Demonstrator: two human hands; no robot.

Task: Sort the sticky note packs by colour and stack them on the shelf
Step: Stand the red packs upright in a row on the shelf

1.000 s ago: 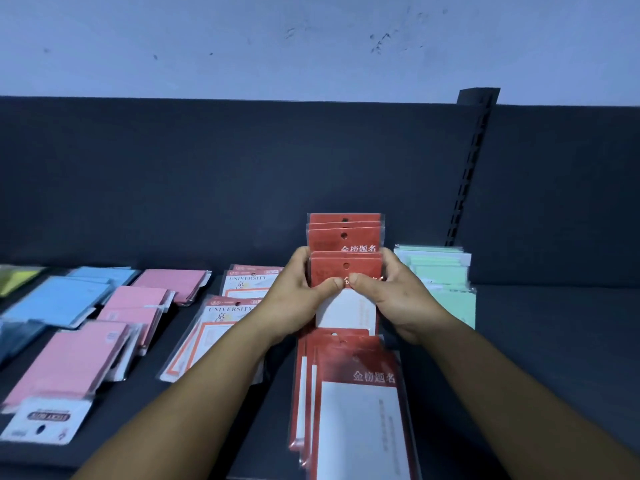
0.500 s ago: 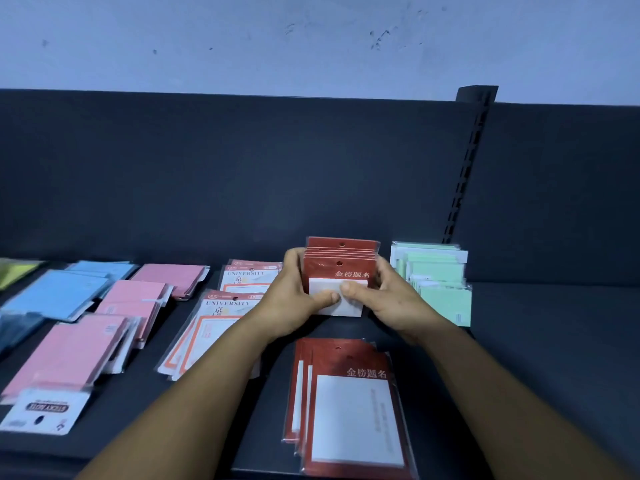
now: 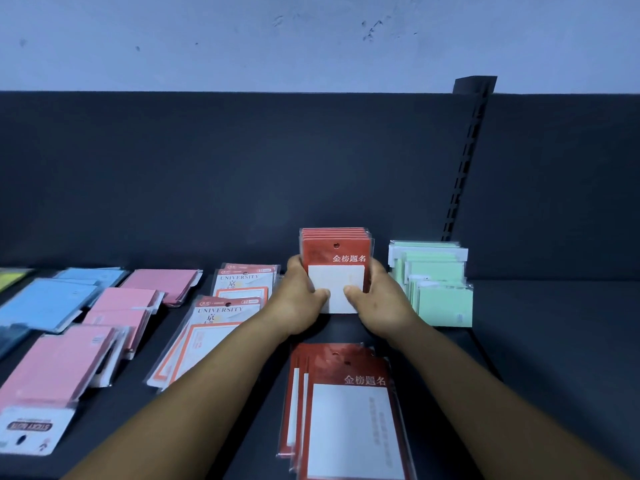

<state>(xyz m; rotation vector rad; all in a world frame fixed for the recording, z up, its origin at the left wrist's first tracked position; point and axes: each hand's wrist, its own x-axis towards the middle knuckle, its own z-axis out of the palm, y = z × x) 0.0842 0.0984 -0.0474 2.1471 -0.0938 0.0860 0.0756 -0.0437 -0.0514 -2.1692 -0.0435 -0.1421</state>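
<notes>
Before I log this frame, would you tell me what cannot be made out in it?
All in the head view:
- How many packs are in the red bundle: left hand and right hand cover its sides and bottom.
- Whether the bundle rests on the shelf: the hands hide its lower edge.
- The yellow pack: cut off by the left frame edge.
- Small print on the lying red packs: blurred.

Your left hand (image 3: 300,299) and right hand (image 3: 377,299) are bare, with short nails on the thumbs. Your forearms are bare too. No sleeve, watch or ring shows.
</notes>
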